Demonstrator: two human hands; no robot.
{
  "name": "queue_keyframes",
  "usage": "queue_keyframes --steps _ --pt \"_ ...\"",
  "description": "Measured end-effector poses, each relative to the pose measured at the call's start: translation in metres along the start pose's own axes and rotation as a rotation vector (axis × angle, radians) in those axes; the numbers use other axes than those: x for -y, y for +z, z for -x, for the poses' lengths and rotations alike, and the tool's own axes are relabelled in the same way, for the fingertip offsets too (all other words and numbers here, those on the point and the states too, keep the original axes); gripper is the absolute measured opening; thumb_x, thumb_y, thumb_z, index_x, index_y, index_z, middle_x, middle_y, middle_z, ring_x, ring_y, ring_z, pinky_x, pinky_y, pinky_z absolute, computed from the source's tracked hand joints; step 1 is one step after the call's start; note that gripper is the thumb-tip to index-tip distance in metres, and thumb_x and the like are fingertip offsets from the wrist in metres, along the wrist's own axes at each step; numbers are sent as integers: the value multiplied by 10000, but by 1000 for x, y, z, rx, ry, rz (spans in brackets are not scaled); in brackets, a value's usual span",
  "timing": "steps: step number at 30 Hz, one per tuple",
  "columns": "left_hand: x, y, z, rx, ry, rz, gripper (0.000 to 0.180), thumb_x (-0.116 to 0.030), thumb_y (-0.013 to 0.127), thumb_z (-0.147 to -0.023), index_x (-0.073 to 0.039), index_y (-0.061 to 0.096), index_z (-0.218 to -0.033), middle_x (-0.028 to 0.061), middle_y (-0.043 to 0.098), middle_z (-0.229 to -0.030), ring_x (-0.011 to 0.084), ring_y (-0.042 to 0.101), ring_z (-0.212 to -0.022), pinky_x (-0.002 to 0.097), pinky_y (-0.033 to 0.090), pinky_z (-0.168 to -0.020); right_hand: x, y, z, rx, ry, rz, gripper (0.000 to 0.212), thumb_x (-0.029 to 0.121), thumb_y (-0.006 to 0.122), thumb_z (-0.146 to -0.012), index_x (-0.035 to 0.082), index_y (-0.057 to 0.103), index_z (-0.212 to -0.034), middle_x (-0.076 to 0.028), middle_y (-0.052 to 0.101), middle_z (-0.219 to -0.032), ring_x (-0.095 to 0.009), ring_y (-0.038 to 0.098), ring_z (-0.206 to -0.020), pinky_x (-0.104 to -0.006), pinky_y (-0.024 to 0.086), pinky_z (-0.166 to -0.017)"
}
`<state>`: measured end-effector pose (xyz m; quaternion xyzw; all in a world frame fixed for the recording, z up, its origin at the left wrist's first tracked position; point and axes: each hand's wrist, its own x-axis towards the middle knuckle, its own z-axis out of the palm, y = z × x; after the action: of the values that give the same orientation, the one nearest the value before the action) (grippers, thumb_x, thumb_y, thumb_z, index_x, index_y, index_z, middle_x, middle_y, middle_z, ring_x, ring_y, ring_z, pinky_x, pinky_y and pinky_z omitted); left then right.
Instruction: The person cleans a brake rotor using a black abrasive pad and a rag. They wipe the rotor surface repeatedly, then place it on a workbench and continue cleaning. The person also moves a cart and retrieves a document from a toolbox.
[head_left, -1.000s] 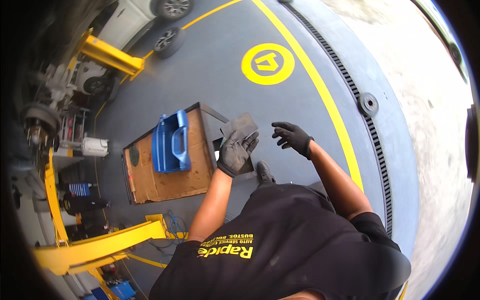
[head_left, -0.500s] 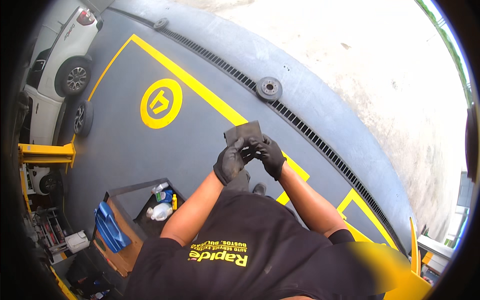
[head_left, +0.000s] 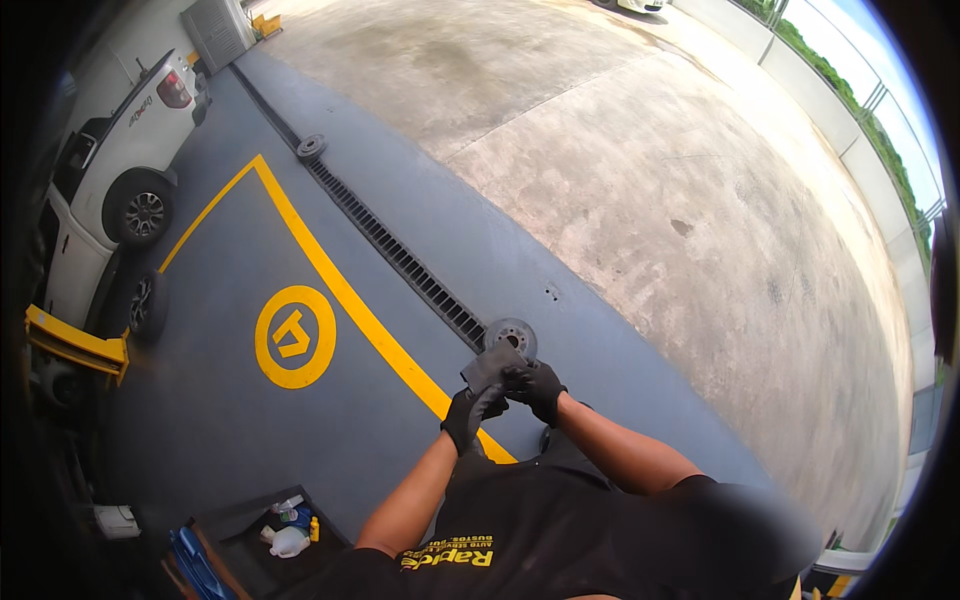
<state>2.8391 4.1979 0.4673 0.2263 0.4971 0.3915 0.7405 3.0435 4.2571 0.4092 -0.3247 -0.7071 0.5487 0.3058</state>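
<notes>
Black gloves cover both of my hands, which are raised close together in front of my body. Between them is a dark grey rectangular sheet [head_left: 488, 366], perhaps sandpaper. My left hand [head_left: 468, 416] is closed on its lower edge, and my right hand [head_left: 540, 390] grips it at the right corner. Just beyond the sheet, a brake disc [head_left: 514, 335] lies on the floor beside the drain grate [head_left: 400, 257], partly covered from sight by the sheet. Farther off, a second brake disc [head_left: 311, 147] rests by the same grate.
At the left stands a white pickup truck [head_left: 85, 200], with a loose wheel [head_left: 148, 305] and a yellow lift arm [head_left: 75, 342] near it. A dark cart [head_left: 235, 545] at lower left holds a white jug [head_left: 290, 542] and a yellow bottle [head_left: 314, 528]. Yellow lines mark the grey floor.
My view has tilted up, showing more of the concrete yard. Hands and sheet sit lower in the picture, and the near brake disc now appears directly behind the sheet. Both hands keep their hold.
</notes>
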Motion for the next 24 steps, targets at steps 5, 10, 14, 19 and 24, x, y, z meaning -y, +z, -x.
queue_keyframes --steps 5,10,14,19,24 --pt "-31 45 -173 149 -57 -178 537 -371 687 -975 -54 548 -1386 74 665 -1183 175 672 -1027 338 555 -922 -78 -141 -142 2 552 -140 329 235 635 -956 7 619 -1193 -129 707 -1150 -231 695 -1008 -366 574 -841" --pt "92 41 -361 131 -178 -371 599 -453 674 -937 -26 548 -1338 128 642 -1243 238 630 -1077 391 515 -931 -291 -438 -239 -360 658 1056 428 458 566 -970 34 624 -997 -161 710 -950 -326 692 -888 -436 538 -774" --pt "204 24 -487 -124 -379 -640 601 -545 638 -906 -36 619 -1225 178 633 -1290 304 616 -1138 417 488 -981 -383 -533 -294 -452 664 1362 608 636 510 -980 57 628 -839 -186 713 -790 -403 689 -791 -492 510 -720" --pt "298 -23 -666 -326 -412 -810 653 -494 579 -945 -91 504 -1454 129 522 -1497 329 500 -1367 412 424 -1119 -501 -486 -291 -269 652 720 255 237 636 -936 62 669 -1119 -89 724 -967 -160 674 -792 -338 546 -700" --pt "387 -47 -781 -562 -421 -1117 701 -514 548 -963 -40 457 -1472 127 459 -1550 270 414 -1444 455 353 -1175 -580 -385 -290 258 552 501 205 179 639 -947 51 658 -1106 -62 704 -973 -159 644 -880 -322 515 -820"
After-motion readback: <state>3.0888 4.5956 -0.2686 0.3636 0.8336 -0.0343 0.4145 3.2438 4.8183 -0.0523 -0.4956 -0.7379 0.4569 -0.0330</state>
